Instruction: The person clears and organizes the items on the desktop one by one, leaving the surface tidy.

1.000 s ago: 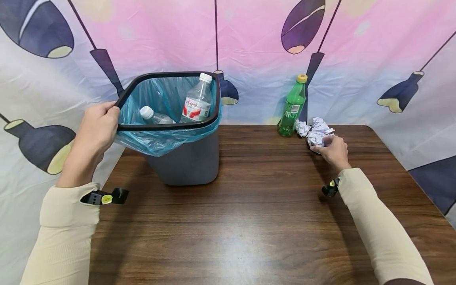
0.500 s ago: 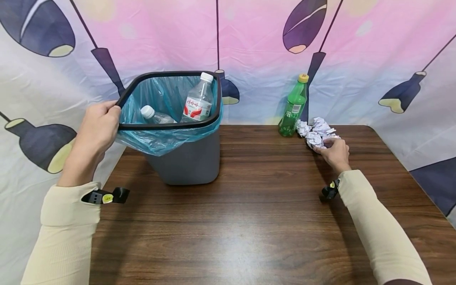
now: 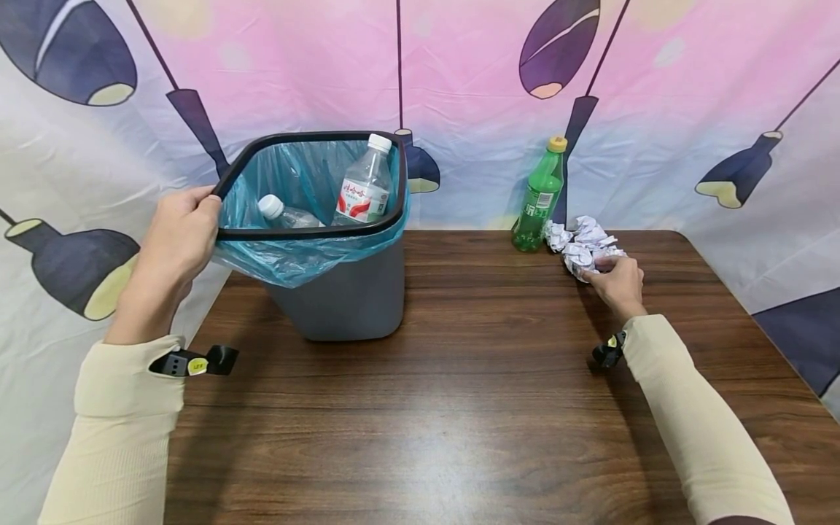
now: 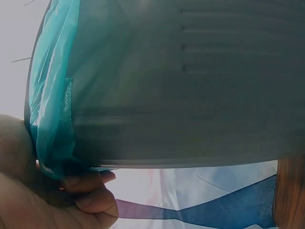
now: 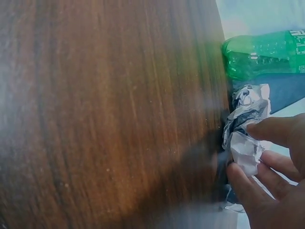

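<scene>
fingers (image 5: 267,131) of right hand (image 3: 617,281) pinch crumpled white paper ball (image 5: 245,143) (beside green plastic bottle (image 3: 539,197)) | left hand (image 3: 177,244) grips black rim of grey bin (image 3: 308,233)

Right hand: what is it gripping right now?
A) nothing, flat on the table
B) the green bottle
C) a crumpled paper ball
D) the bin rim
C: the right hand has its fingers curled round a crumpled paper ball on the table; the green bottle stands untouched beside the pile, and the bin rim is gripped by the left hand.
</scene>
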Tool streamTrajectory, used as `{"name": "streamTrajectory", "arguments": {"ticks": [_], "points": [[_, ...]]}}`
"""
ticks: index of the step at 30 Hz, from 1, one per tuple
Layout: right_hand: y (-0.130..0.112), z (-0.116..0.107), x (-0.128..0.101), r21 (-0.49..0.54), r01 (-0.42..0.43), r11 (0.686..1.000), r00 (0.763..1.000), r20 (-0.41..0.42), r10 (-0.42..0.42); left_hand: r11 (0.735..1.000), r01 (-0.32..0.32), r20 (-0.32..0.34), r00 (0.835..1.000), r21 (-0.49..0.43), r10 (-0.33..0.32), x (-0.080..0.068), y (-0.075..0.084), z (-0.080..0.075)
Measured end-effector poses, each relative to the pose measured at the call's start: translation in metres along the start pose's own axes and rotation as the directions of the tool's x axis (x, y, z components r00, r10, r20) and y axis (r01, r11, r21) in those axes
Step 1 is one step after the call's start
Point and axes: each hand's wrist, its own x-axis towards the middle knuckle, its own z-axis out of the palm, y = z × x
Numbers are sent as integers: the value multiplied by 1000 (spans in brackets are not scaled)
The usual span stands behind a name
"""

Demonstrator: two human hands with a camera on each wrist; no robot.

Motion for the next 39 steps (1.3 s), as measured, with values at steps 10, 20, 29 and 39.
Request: {"name": "streamTrajectory", "arguments": {"ticks": [10, 20, 29, 39], "points": [[0, -1, 2, -1, 17, 1000, 999, 42, -17, 1000, 1, -6, 1000, -1, -1, 0, 1, 0], [-4, 4, 6, -23, 16, 1000, 998, 66, -14, 1000, 2, -4, 1000, 8, -1, 0, 1, 0], [-5, 3, 4, 14, 6, 1000, 1000, 29, -6, 1000, 1, 7, 1000, 3, -1, 1, 1, -1], [-4, -2, 0, 86, -64, 994, 998, 16, 63, 1000, 4, 14, 1000, -1, -4, 0, 1, -1]]}}
